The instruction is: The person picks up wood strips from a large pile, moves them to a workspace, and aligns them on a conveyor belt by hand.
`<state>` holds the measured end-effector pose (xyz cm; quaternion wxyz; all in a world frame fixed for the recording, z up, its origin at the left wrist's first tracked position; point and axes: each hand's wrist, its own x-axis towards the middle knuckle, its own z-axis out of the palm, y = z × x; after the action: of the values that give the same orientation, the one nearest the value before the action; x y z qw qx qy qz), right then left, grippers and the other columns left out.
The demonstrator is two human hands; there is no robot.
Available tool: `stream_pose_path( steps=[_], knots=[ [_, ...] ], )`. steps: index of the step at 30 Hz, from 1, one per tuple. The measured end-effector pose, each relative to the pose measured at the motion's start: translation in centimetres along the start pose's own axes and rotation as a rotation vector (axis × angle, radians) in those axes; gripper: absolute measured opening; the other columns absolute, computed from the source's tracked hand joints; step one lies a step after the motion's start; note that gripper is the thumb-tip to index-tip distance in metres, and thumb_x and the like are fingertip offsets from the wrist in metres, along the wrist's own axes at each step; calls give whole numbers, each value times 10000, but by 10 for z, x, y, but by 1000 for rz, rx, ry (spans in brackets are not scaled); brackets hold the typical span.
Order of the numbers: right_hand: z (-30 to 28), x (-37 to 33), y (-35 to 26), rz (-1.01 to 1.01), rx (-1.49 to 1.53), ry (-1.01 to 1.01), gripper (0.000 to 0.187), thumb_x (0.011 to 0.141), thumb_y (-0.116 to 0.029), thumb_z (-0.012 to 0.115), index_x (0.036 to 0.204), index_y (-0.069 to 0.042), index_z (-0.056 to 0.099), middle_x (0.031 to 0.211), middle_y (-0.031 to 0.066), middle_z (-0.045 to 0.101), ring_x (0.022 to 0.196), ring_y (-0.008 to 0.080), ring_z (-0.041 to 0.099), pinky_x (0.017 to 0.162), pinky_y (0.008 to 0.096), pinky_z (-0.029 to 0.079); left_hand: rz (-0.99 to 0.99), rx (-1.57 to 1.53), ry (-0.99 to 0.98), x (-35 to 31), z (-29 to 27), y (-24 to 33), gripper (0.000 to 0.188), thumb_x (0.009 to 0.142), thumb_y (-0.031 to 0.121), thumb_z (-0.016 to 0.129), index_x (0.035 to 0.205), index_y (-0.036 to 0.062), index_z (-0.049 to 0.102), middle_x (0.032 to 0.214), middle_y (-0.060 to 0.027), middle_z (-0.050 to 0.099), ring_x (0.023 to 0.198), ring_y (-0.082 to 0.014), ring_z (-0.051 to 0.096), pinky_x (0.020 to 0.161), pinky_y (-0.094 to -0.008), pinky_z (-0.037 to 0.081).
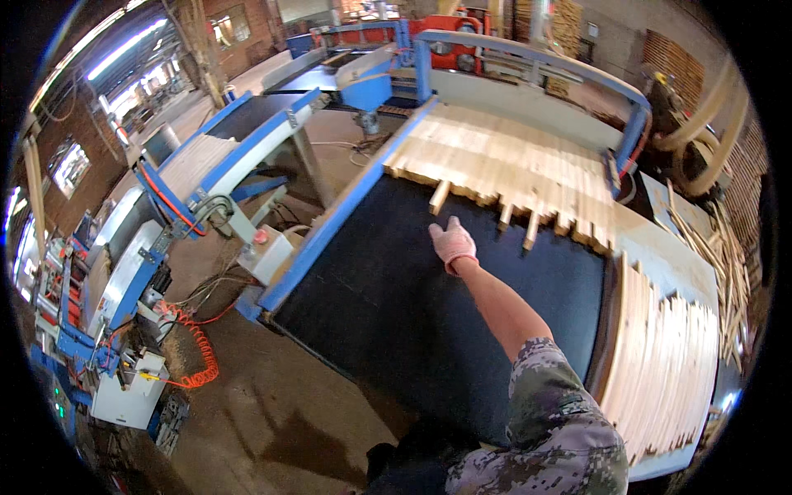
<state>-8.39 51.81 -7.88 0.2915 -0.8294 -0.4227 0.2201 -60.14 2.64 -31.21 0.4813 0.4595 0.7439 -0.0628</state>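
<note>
My right hand [454, 246], in a pale glove with a reddish cuff, reaches out over a black conveyor belt [363, 289]. Thumb and fingers are apart, with nothing seen between them. Just beyond the fingertips a wooden strip [440, 198] sticks out of a wide row of light wooden strips [503, 153] lying side by side on the belt. A small gap seems to separate hand and strip. Farther right, a few more strips [531, 231] jut out of the row's uneven near edge. My left hand is out of view.
Beside the belt on the right, a table holds another batch of wooden strips [660, 363]. A blue frame [536, 54] spans the belt's far end. To the left stand a narrower conveyor [247, 124], a control box with a red button [262, 239] and a coiled orange hose [202, 355].
</note>
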Motion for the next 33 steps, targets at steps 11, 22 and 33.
stream_pose_path(
  steps=[11,22,33],
  knots=[
    [33,96,-68,203,-200,100,539,960,-457,586,1189,-12,783,1242,234,747,1190,365,722,1021,477,560,-46,-171,95,90,-123,54,416,959,422,649,1254,131,675,1231,-190,706,1129,-379,688,915,-507,565],
    [29,-18,-113,91,-242,299,481,897,-364,537,1010,31,788,1064,314,721,1073,470,711,933,506,563,119,92,-102,219,-241,-53,394,962,406,653,1243,131,674,1211,-186,709,1125,-377,688,906,-520,566],
    [100,-316,-247,167,961,447,292,982,-274,636,932,13,627,694,74,609,542,178,602,468,329,472,713,792,243,386,-485,-95,516,884,512,745,1301,211,709,1031,-85,781,901,-309,753,861,-477,594]
  ],
)
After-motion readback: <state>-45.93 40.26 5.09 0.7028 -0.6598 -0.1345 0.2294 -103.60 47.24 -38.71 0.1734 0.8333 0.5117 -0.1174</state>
